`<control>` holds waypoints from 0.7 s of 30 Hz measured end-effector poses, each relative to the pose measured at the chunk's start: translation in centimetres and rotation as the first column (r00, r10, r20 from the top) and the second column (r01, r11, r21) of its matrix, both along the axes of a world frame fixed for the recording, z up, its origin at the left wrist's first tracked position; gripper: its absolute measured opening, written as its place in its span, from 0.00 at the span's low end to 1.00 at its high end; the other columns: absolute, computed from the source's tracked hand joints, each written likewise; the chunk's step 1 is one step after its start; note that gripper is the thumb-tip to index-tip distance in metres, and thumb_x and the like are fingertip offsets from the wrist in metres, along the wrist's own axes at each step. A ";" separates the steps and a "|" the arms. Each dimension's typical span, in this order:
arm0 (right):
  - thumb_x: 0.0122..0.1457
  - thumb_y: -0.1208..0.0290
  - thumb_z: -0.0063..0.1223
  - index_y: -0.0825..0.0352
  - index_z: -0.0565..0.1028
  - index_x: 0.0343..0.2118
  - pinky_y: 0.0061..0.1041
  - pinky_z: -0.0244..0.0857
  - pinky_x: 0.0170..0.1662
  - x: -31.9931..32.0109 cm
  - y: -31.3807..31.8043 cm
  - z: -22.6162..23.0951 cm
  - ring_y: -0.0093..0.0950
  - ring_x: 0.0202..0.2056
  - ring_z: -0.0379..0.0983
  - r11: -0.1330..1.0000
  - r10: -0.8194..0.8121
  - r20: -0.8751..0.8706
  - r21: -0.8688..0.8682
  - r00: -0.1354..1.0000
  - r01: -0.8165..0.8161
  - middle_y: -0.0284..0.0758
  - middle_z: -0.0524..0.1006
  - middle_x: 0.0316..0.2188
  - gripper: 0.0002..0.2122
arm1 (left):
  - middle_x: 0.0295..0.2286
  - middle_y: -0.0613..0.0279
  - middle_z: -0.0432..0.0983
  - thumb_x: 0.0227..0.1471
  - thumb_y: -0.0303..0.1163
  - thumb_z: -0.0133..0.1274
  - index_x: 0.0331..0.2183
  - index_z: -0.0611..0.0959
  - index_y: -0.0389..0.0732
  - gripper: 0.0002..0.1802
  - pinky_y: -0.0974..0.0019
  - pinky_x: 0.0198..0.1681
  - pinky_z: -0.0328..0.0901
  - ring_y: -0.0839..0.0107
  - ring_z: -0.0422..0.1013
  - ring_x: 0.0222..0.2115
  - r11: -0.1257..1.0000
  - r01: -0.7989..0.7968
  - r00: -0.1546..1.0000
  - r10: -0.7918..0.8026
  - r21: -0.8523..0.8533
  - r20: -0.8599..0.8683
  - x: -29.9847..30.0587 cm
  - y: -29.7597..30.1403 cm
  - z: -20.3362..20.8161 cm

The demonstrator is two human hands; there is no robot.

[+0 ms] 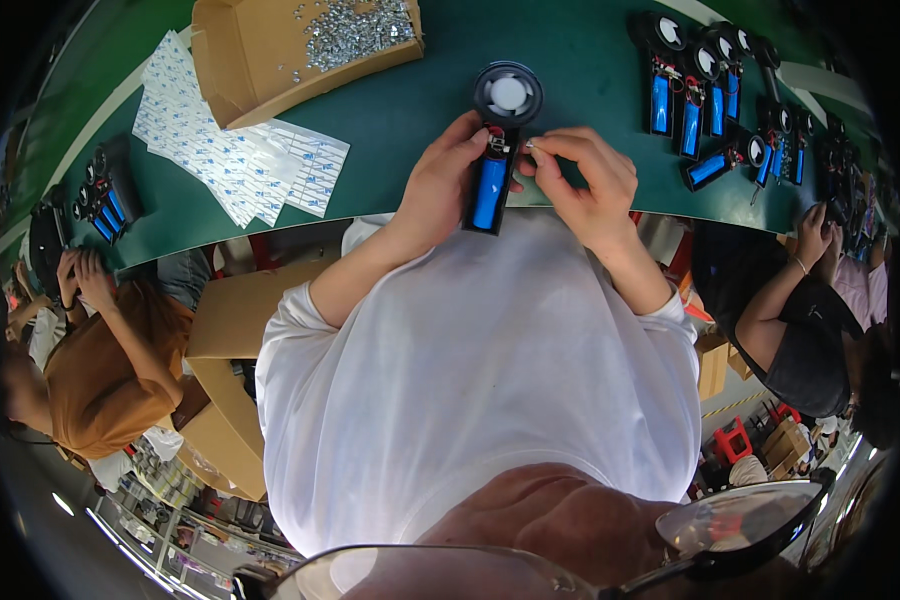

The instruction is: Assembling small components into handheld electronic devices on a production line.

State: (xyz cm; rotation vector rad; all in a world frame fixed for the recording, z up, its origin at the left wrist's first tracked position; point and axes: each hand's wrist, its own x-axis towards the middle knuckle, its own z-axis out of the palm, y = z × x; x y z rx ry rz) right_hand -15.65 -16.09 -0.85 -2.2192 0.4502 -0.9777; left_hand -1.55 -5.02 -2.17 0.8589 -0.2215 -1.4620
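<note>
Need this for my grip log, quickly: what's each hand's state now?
Left hand: closed, holding the black-and-blue device.
Right hand: closed, pinching a tiny silvery piece, too small to identify.

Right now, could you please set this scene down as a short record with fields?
Surface: green table
Left grip: holds a black device, round end pointing away from the person
Right grip: pinches a small shiny piece beside the device
Left of the hands: open cardboard box with small metal parts; patterned white sheets
Right side: several similar devices with blue cylinders
</note>
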 end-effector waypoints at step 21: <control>0.46 0.82 0.62 0.67 0.77 0.30 0.21 0.67 0.22 0.0 -0.2 -0.8 0.27 0.23 0.76 0.992 0.056 0.042 -0.114 0.998 -0.050 0.34 0.79 0.25 0.08 | 0.39 0.51 0.74 0.56 0.31 0.39 0.52 0.65 0.36 0.22 0.59 0.39 0.71 0.64 0.74 0.35 1.000 0.011 1.000 -0.012 -0.017 -0.019 0.1 0.6 -0.5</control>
